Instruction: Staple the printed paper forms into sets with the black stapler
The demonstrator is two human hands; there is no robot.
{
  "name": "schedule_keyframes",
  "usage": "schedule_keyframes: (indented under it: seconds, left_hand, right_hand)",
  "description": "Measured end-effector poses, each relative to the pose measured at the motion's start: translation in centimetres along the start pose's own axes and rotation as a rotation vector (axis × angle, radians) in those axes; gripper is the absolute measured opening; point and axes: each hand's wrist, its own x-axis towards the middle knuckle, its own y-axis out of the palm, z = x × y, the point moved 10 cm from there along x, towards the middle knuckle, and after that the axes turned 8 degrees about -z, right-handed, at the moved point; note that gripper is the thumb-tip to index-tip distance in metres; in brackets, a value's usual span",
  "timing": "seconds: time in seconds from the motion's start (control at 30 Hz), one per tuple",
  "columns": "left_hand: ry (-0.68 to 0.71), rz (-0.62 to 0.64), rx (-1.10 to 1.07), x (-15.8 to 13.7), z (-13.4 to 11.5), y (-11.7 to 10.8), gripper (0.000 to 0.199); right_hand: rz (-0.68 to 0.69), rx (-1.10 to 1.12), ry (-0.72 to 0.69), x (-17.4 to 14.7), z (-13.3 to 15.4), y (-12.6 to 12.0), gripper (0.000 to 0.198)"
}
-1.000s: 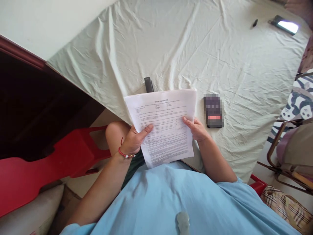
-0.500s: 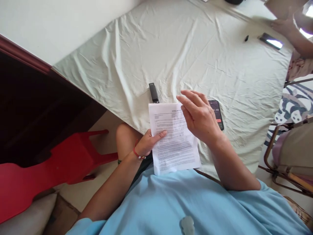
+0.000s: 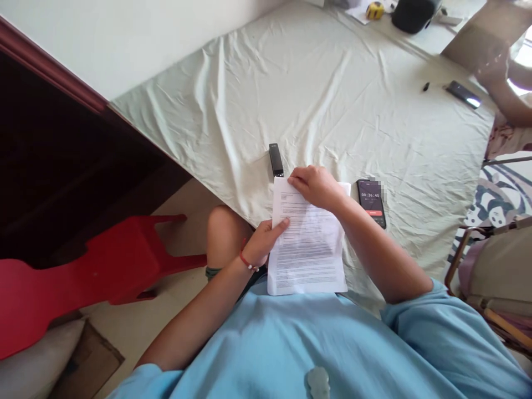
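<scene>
A printed paper sheaf (image 3: 310, 249) lies partly over the table's edge, close against my blue shirt. My left hand (image 3: 264, 241) grips its left edge, the thumb on top and the fingers underneath. At the upper edge, my right hand (image 3: 313, 185) has its fingers pinched together on the paper near the top left corner. Just beyond that corner lies a black stapler (image 3: 275, 159), its near end touching or nearly touching the paper. To the right of the sheaf is a phone (image 3: 371, 202) with a running timer on its screen.
A pale wrinkled cloth (image 3: 249, 111) covers the table. At the far end are a yellow tape measure (image 3: 374, 10) and a black object (image 3: 415, 14). Another phone (image 3: 463, 94) lies near another person's arm (image 3: 509, 97). A red chair (image 3: 120, 257) stands at left.
My right hand has come down from above the sheaf and moved left, closing on its top edge. My left hand keeps its hold. The view has shifted, showing more of the table's far end.
</scene>
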Motion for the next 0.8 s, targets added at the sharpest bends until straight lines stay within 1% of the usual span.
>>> schedule_keyframes:
  seconds: [0.07,0.13,0.2,0.27,0.4,0.5,0.57,0.67,0.73,0.8]
  left_hand:
    - [-0.003,-0.082,-0.092,0.3,0.2,-0.5,0.047]
    - [-0.038,-0.152,-0.138,0.6,0.8,-0.9,0.039]
    - [-0.098,-0.205,-0.150,1.1,1.4,-1.1,0.031]
    - [-0.119,-0.258,-0.166,1.6,1.4,-1.3,0.024]
    - [-0.088,-0.356,-0.198,2.9,0.1,-1.8,0.013]
    - [-0.108,-0.376,-0.202,3.7,-0.2,-1.8,0.015]
    - [-0.128,-0.377,-0.206,4.2,0.0,-1.7,0.015]
    - [-0.128,-0.363,-0.205,4.9,0.2,-1.7,0.009]
    - [-0.112,-0.344,-0.205,5.2,0.3,-1.8,0.007]
    - [-0.092,-0.316,-0.205,5.4,0.3,-1.7,0.010]
  right_hand:
    - [0.114,-0.032,0.023,1.7,-1.4,2.3,0.027]
    - [0.232,-0.049,0.052,3.2,-2.7,4.6,0.025]
    - [0.288,-0.081,0.069,4.5,-3.4,6.1,0.025]
    - [0.296,-0.131,0.083,5.5,-3.7,6.8,0.024]
    - [0.292,-0.236,0.133,6.8,-4.1,6.9,0.026]
    - [0.303,-0.281,0.149,7.5,-4.6,7.1,0.028]
    - [0.295,-0.291,0.147,7.9,-5.0,7.2,0.029]
    - [0.254,-0.276,0.144,8.2,-5.5,7.4,0.030]
    - [0.171,-0.250,0.128,8.1,-5.6,7.0,0.029]
    - [0.012,-0.217,0.078,7.6,-5.0,5.7,0.030]
